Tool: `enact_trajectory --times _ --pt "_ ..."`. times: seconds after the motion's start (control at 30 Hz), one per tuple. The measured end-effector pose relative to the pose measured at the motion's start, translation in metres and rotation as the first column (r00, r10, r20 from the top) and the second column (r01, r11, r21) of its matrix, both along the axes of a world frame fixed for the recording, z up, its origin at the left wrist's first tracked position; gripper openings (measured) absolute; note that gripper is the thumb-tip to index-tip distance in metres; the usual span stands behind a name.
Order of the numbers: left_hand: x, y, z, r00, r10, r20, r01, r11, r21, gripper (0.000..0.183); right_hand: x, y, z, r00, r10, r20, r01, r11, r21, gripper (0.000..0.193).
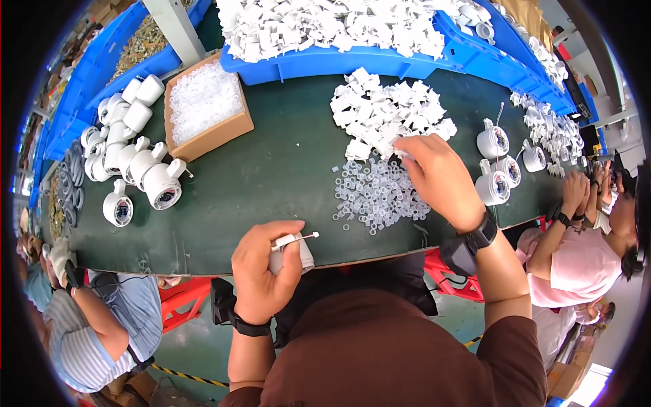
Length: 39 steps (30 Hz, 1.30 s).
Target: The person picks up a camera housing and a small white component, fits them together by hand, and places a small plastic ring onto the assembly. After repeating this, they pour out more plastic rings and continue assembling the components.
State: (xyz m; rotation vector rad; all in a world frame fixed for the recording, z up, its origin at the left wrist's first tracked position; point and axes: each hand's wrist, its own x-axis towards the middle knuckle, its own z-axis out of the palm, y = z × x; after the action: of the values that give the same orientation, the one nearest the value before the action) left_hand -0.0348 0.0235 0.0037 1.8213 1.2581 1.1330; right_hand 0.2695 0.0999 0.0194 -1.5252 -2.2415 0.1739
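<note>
My left hand [268, 268] is wrapped round a white cylindrical housing [305, 256] near the table's front edge. A thin wire with a small white plug [315, 235] sticks out of its top. My right hand [444, 180] reaches to the near edge of a heap of small white plastic pieces [380, 112]. Its thumb and fingertips close round one white piece, partly hidden by the fingers. Just nearer, beside that hand, translucent rings [373, 197] lie loosely spread on the green table [271, 169].
White camera-like housings [163, 184] stand grouped at the left; several more [493, 186] sit at the right. A cardboard box [210, 136] holds translucent parts. Blue bins [325, 66] line the back. People [569, 251] work on both sides, near red stools [186, 298].
</note>
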Motion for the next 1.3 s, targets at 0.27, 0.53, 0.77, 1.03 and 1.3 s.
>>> enact_trajectory --times 0.27,0.53,0.77,1.03,1.3 --pt "0.02 -0.008 -0.002 0.988 0.117 -0.096 -0.11 0.991 0.078 0.009 0.019 0.021 0.0 0.999 -0.051 0.018 0.053 0.98 -0.192 0.032" --pt "0.017 -0.003 -0.009 0.984 0.169 -0.052 -0.162 0.98 0.117 0.009 0.017 0.025 -0.001 0.999 -0.006 0.047 0.016 0.979 -0.203 0.031" --pt "0.015 -0.002 -0.015 0.975 0.217 0.049 -0.221 0.968 0.117 0.008 0.023 0.03 0.007 0.884 -0.201 -0.421 -0.031 0.875 -0.484 0.028" --pt "0.014 -0.003 -0.011 0.96 0.272 0.071 -0.278 0.957 0.087 0.008 0.01 0.008 0.024 0.672 -0.217 -0.708 -0.153 0.895 -0.42 0.028" --pt "0.028 0.003 -0.012 0.942 0.33 0.059 -0.334 0.937 0.103 0.013 -0.094 -0.064 0.017 0.532 -0.18 -0.827 -0.463 0.756 -0.462 0.038"
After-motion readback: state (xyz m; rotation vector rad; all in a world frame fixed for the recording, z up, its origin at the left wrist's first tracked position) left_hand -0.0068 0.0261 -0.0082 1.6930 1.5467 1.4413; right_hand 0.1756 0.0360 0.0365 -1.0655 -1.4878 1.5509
